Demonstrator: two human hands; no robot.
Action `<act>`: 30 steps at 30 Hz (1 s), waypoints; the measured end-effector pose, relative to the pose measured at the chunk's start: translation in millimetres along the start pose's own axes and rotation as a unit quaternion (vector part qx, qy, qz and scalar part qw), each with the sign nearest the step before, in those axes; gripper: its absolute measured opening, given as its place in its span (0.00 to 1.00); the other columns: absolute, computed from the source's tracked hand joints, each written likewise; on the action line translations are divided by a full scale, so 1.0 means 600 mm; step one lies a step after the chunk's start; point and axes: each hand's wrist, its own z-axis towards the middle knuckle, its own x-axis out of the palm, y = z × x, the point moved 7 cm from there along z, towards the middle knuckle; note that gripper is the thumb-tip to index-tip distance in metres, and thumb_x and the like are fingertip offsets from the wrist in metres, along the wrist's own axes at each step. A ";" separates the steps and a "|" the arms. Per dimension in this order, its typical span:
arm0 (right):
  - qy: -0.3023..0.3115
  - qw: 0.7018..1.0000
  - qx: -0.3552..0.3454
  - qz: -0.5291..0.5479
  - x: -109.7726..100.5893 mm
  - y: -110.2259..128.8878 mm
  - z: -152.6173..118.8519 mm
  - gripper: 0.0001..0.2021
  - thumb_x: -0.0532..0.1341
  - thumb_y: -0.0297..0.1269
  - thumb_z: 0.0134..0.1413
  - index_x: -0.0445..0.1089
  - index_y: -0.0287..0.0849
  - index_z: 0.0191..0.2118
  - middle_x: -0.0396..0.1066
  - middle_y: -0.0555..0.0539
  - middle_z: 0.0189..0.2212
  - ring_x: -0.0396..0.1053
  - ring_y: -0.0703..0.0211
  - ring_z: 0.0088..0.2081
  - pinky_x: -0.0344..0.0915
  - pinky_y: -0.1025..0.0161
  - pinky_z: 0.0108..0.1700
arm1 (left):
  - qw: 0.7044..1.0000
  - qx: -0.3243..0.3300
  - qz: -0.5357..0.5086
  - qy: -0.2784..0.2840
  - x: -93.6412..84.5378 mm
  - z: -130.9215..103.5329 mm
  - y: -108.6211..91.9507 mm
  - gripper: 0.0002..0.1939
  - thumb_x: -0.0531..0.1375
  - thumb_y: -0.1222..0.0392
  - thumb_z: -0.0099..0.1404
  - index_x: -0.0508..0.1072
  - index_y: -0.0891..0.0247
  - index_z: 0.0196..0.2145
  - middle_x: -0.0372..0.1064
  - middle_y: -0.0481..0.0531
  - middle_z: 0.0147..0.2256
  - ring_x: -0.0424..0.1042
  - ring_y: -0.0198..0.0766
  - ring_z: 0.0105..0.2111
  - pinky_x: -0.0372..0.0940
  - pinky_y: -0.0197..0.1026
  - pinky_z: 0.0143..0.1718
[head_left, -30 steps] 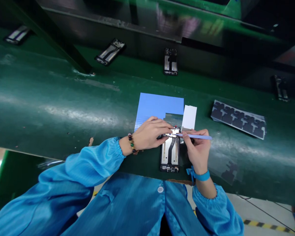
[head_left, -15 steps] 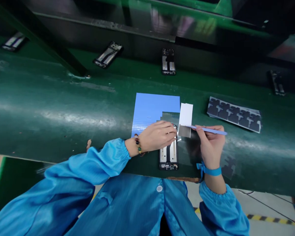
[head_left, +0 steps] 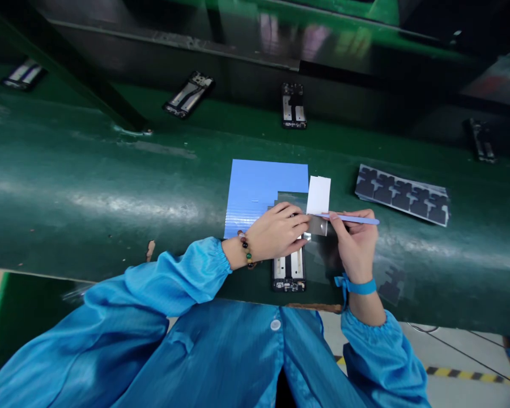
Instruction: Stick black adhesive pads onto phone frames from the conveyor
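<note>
My left hand [head_left: 279, 231] lies over the upper part of an open phone frame [head_left: 289, 271], fingers pressed together; what its fingertips hold, if anything, is hidden. A light purple stick [head_left: 357, 219] is pinched in my right hand [head_left: 356, 243], its tip pointing left at the lower part of a white card [head_left: 319, 194]. That tip is close to my left fingertips. Behind my left hand lies a blue sheet [head_left: 263, 177] with strips along its lower part. Clear film [head_left: 317, 225] shows just below the white card.
A stack of sheets with black cut-outs [head_left: 402, 194] lies to the right. Further phone frames [head_left: 294, 107] lie along the back of the green table [head_left: 110, 170]. A dark green post [head_left: 89, 73] stands at the back left.
My left hand has shifted slightly right, its fingertips now at the white card's lower left edge. My right hand has moved left with the stick, bringing its tip close to them.
</note>
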 end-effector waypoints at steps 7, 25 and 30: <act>-0.015 1.000 -0.011 -0.005 -0.012 -0.003 0.002 0.21 0.76 0.45 0.53 0.63 0.49 0.40 0.77 0.52 0.35 0.84 0.52 0.42 0.78 0.52 0.51 | 1.000 0.006 0.000 -0.024 0.000 -0.004 -0.001 0.18 0.58 0.52 0.77 0.77 0.66 0.54 0.74 0.56 0.60 0.70 0.51 0.58 0.63 0.55 0.63; 0.004 0.999 0.045 0.000 -0.044 0.036 -0.166 0.18 0.75 0.39 0.55 0.63 0.48 0.38 0.83 0.49 0.36 0.84 0.52 0.42 0.63 0.39 0.69 | 0.990 0.054 -0.127 -0.041 -0.041 -0.089 -0.027 0.12 0.61 0.53 0.76 0.78 0.63 0.48 0.80 0.54 0.48 0.75 0.44 0.51 0.69 0.51 0.60; 0.056 0.996 0.063 -0.023 -0.015 0.023 -0.258 0.16 0.73 0.37 0.59 0.63 0.48 0.38 0.81 0.53 0.33 0.82 0.54 0.41 0.56 0.34 0.71 | 0.978 0.109 -0.179 0.014 -0.031 -0.148 -0.069 0.09 0.59 0.57 0.77 0.79 0.61 0.43 0.80 0.53 0.48 0.77 0.40 0.51 0.69 0.47 0.61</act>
